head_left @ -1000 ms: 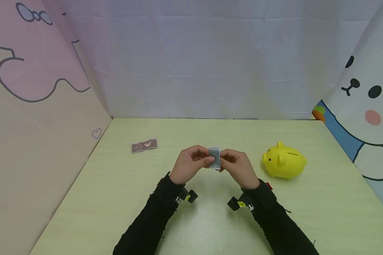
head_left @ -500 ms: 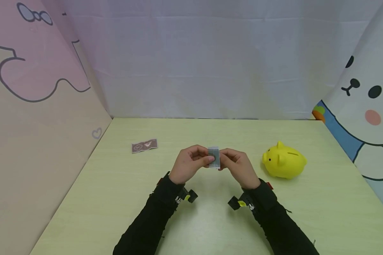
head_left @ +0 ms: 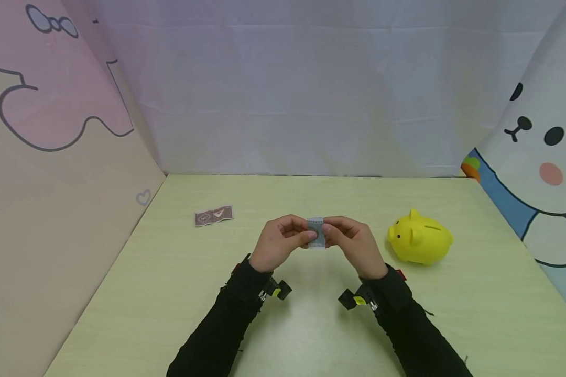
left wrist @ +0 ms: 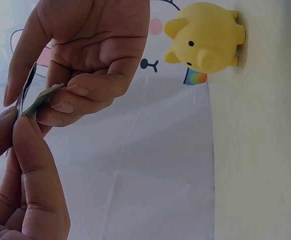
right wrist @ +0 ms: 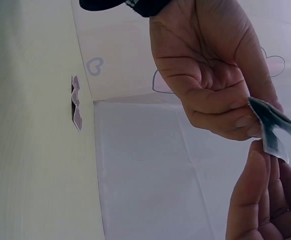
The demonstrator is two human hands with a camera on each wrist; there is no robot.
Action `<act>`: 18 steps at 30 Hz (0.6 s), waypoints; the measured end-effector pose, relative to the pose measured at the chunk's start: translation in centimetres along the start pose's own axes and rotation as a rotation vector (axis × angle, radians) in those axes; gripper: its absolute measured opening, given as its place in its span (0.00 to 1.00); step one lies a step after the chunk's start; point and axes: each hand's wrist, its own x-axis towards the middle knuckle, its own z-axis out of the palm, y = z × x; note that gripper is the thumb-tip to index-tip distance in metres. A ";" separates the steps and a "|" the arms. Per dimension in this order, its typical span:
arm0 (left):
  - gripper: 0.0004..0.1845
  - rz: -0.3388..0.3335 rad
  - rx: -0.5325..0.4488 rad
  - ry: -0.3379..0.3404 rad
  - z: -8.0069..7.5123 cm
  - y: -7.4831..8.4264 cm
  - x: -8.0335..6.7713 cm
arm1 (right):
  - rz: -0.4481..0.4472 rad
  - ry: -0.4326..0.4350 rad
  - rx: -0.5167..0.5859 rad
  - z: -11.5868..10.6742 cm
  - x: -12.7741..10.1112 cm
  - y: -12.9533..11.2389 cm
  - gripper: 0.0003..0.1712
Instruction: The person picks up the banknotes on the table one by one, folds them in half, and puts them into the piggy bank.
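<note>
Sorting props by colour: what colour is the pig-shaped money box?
Bright yellow; the pig-shaped money box shows best in the head view.

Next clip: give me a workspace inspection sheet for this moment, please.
Surface: pale green table.
Job's things: small folded greenish banknote, held above the table.
Clutter: reddish banknote lying flat at far left; yellow piggy bank standing to the right.
Grippers: left hand and right hand both pinch the folded banknote between fingertips.
Cables: nothing seen.
Surroundings: white backdrop; pink cartoon panel left; bear cartoon panel right.
</note>
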 end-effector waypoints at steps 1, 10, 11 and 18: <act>0.10 0.002 0.001 -0.001 0.0 0.0 0.0 | 0.002 0.001 -0.004 0.0 0.0 0.0 0.18; 0.10 0.006 -0.002 -0.009 0.0 -0.2 0.0 | -0.018 -0.006 0.001 0.0 -0.1 0.0 0.14; 0.10 0.006 -0.002 -0.010 0.0 -0.2 0.0 | -0.019 -0.008 0.001 0.1 -0.1 0.0 0.13; 0.10 0.009 0.001 -0.008 -0.1 -0.3 0.1 | -0.031 -0.013 0.004 0.1 -0.1 0.1 0.11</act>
